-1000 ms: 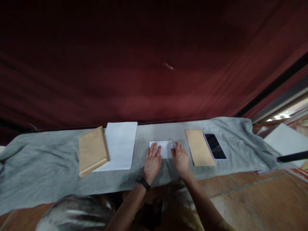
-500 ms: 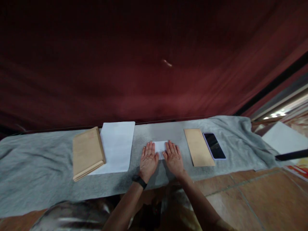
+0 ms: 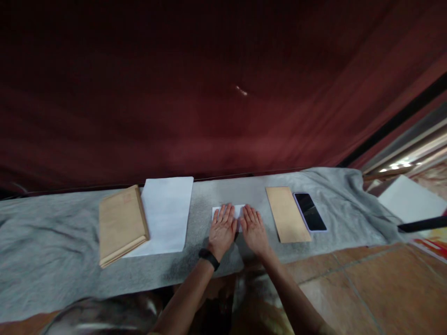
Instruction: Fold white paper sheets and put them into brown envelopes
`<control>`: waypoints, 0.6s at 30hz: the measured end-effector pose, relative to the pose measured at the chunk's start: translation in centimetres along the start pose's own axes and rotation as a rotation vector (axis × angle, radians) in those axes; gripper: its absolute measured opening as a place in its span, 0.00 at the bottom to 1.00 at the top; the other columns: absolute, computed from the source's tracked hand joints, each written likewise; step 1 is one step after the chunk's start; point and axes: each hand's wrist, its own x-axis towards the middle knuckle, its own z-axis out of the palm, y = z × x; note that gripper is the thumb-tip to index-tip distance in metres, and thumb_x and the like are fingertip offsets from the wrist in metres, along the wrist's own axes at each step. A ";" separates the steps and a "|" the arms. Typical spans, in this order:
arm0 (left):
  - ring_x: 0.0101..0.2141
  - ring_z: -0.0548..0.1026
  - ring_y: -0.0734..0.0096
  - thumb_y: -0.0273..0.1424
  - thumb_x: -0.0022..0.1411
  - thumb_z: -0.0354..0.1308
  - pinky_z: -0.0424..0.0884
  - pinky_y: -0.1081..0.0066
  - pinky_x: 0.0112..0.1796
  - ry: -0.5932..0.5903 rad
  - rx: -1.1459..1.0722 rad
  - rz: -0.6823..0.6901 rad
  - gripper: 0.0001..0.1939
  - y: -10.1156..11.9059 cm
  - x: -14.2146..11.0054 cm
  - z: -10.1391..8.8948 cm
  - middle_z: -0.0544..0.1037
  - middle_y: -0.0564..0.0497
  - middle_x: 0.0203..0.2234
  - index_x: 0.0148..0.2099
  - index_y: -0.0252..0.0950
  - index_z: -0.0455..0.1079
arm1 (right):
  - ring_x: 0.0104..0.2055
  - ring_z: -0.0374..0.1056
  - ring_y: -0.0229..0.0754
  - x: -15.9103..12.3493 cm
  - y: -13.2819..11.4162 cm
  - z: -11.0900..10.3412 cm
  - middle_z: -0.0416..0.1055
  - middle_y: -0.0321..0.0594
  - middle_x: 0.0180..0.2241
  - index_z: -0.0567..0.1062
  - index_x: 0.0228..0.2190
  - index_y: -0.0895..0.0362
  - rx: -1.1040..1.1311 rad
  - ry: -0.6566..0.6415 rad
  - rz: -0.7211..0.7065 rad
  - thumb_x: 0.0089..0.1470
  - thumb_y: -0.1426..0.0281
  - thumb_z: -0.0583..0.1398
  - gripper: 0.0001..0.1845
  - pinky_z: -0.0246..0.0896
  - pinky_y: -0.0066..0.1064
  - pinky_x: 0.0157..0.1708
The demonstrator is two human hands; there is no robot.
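A small piece of white paper (image 3: 239,211), which looks folded, lies on the grey cloth (image 3: 202,195) in front of me. My left hand (image 3: 222,230) rests flat on it with fingers stretched out, covering much of its left part. A dark band (image 3: 209,258) is around that wrist. Just beside it, my right hand (image 3: 254,231) lies flat with fingers extended over the paper's right end. The two thumbs are close together. Between the hands a strip of the paper shows; the rest is hidden under them.
Left of my hands, a stack of brown envelopes (image 3: 122,223) partly overlaps white paper sheets (image 3: 167,214). To the right lie a single brown envelope (image 3: 288,214) and a phone (image 3: 310,211) in a purple case. A dark red curtain (image 3: 223,116) hangs behind the cloth-covered surface.
My left hand has slid right along the paper toward my right hand, uncovering the paper's left corner and narrowing the gap between the hands. My right hand has barely moved.
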 end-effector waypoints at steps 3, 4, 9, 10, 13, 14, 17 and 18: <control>0.70 0.49 0.57 0.31 0.71 0.43 0.50 0.49 0.67 -0.014 0.026 0.025 0.29 -0.4 -0.2 0.1 0.57 0.44 0.69 0.71 0.35 0.53 | 0.71 0.49 0.49 0.9 -1.0 -0.1 0.58 0.51 0.66 0.63 0.64 0.64 0.048 0.003 -0.020 0.71 0.67 0.42 0.27 0.42 0.48 0.69; 0.70 0.48 0.56 0.30 0.70 0.44 0.50 0.49 0.67 -0.021 0.036 0.038 0.29 -0.5 -0.2 0.2 0.57 0.44 0.70 0.72 0.34 0.52 | 0.71 0.49 0.48 1.1 -1.5 0.1 0.58 0.50 0.67 0.62 0.65 0.63 0.064 -0.004 -0.051 0.71 0.66 0.42 0.27 0.42 0.48 0.69; 0.70 0.49 0.58 0.27 0.69 0.44 0.50 0.51 0.67 -0.027 0.057 0.050 0.31 -0.7 -0.4 0.1 0.56 0.40 0.69 0.72 0.32 0.50 | 0.71 0.49 0.46 0.8 -2.2 0.9 0.54 0.48 0.68 0.55 0.68 0.59 0.052 -0.029 -0.147 0.72 0.63 0.44 0.28 0.44 0.46 0.69; 0.70 0.50 0.58 0.27 0.69 0.43 0.50 0.51 0.67 -0.017 0.048 0.041 0.31 -0.7 -0.5 0.0 0.56 0.40 0.69 0.72 0.32 0.50 | 0.71 0.48 0.47 0.6 -2.0 1.0 0.54 0.48 0.68 0.55 0.68 0.60 0.036 -0.020 -0.141 0.71 0.63 0.44 0.29 0.44 0.47 0.69; 0.70 0.50 0.58 0.29 0.70 0.43 0.49 0.51 0.67 0.025 0.016 0.005 0.31 -1.0 -0.9 -0.2 0.56 0.39 0.69 0.72 0.30 0.49 | 0.71 0.48 0.49 0.1 -1.2 1.1 0.53 0.52 0.68 0.54 0.68 0.63 -0.002 0.008 -0.123 0.71 0.62 0.46 0.30 0.45 0.48 0.68; 0.70 0.50 0.58 0.30 0.70 0.43 0.49 0.51 0.67 0.036 0.008 -0.006 0.31 -1.1 -1.1 -0.3 0.55 0.39 0.69 0.72 0.29 0.49 | 0.71 0.48 0.50 0.0 -0.9 1.1 0.53 0.52 0.68 0.54 0.68 0.63 -0.011 0.013 -0.124 0.71 0.62 0.46 0.30 0.45 0.49 0.68; 0.70 0.49 0.56 0.33 0.70 0.45 0.49 0.51 0.67 0.051 0.010 -0.036 0.31 -1.5 -1.6 -0.5 0.54 0.37 0.70 0.72 0.28 0.51 | 0.71 0.48 0.51 0.0 -0.7 1.2 0.52 0.52 0.69 0.55 0.68 0.63 -0.031 0.017 -0.135 0.71 0.61 0.47 0.31 0.44 0.50 0.68; 0.70 0.49 0.55 0.35 0.71 0.46 0.49 0.51 0.67 0.052 0.016 -0.044 0.31 -1.5 -1.8 -0.5 0.53 0.37 0.70 0.71 0.28 0.52 | 0.71 0.48 0.51 0.0 -0.7 1.2 0.52 0.52 0.69 0.55 0.68 0.64 -0.037 0.014 -0.139 0.71 0.62 0.46 0.30 0.44 0.50 0.68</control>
